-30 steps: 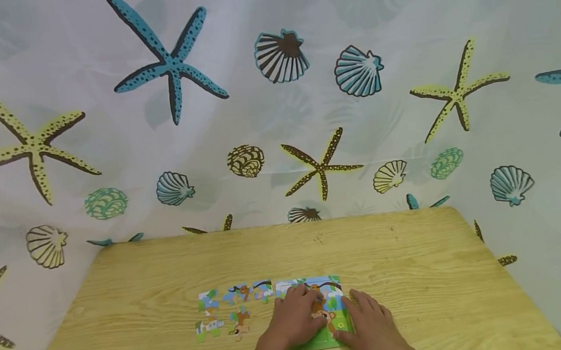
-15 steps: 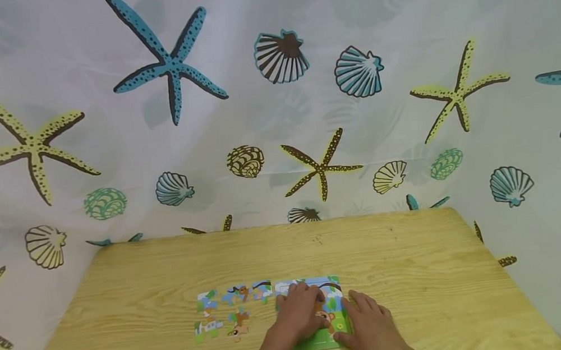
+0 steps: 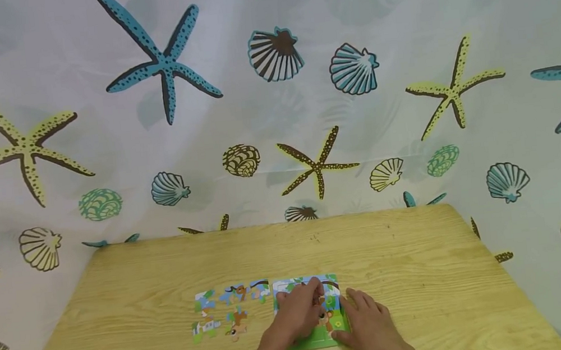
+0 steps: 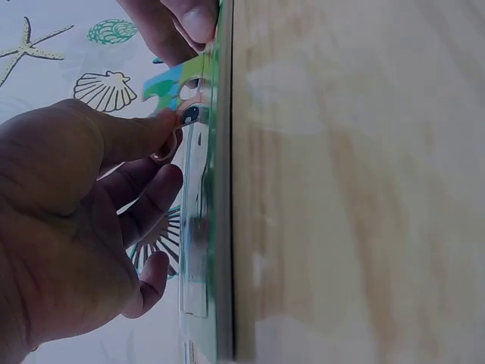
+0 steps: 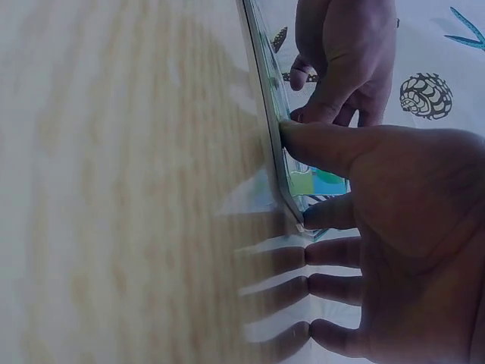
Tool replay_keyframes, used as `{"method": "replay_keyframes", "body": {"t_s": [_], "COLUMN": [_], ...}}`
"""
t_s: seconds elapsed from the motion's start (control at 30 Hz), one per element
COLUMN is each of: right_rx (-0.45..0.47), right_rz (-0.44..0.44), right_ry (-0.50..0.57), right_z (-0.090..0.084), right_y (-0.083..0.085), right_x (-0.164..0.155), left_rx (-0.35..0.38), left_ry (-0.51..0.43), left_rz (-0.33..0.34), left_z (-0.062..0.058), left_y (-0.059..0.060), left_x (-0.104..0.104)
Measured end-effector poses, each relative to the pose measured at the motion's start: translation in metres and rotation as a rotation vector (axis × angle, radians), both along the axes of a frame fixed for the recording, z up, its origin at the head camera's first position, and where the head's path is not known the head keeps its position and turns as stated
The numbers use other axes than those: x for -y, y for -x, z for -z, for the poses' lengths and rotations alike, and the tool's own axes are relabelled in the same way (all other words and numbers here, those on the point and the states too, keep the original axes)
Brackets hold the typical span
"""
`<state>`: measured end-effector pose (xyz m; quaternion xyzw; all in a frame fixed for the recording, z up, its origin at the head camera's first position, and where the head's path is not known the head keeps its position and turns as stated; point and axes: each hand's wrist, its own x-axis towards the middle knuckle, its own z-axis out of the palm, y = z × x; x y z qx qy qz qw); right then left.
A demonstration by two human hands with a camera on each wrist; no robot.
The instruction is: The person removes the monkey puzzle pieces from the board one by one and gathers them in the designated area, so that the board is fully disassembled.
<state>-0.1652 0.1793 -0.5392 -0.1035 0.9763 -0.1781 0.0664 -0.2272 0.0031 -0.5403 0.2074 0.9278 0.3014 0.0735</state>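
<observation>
One puzzle tray [image 3: 321, 337] lies under the left hand [image 3: 296, 315], pinching a piece [image 4: 176, 82]; flat right hand [image 3: 368, 324] steadies its edge.

The desk [image 3: 397, 276] is pale wood with a visible grain and a smooth, faintly shiny finish. The puzzle tray [image 3: 321, 337] and loose puzzle pieces [image 3: 223, 313] look like printed cardboard, slightly glossy. The backdrop [image 3: 272, 85] is thin, matt printed cloth, softly creased.

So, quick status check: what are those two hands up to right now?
Left hand pinching puzzle piece over tray. Right hand open, steadying tray's right edge. Loose pieces lie left, clear of the work.
</observation>
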Motion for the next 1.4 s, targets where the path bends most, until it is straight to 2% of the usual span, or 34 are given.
{"method": "replay_keyframes", "body": {"t_s": [0.13, 0.23, 0.53, 0.7, 0.87, 1.1, 1.4], "right_rx": [0.000, 0.002, 0.011, 0.015, 0.032, 0.040, 0.028], "right_rz": [-0.002, 0.000, -0.003, -0.004, 0.000, 0.000, 0.011], "right_ry": [0.001, 0.004, 0.013, -0.007, 0.002, 0.018, 0.022], "right_z": [-0.001, -0.001, -0.001, 0.002, 0.004, 0.000, -0.002], "right_y": [0.000, 0.000, -0.002, -0.001, -0.001, -0.002, -0.004], "right_x": [0.000, 0.001, 0.004, 0.002, 0.002, 0.003, 0.003], "left_rx": [-0.034, -0.029, 0.056, 0.074, 0.090, 0.107, 0.067], "left_ry": [-0.026, -0.047, -0.045, -0.021, -0.009, 0.007, 0.103], "left_rz": [0.003, -0.005, -0.104, -0.173, -0.204, -0.228, -0.257], "left_z": [0.000, -0.003, -0.011, -0.007, 0.000, -0.001, -0.005], "left_y": [-0.001, -0.002, -0.007, -0.005, -0.007, -0.010, -0.012], "left_x": [0.005, 0.015, 0.067, 0.089, 0.105, 0.116, 0.115]}}
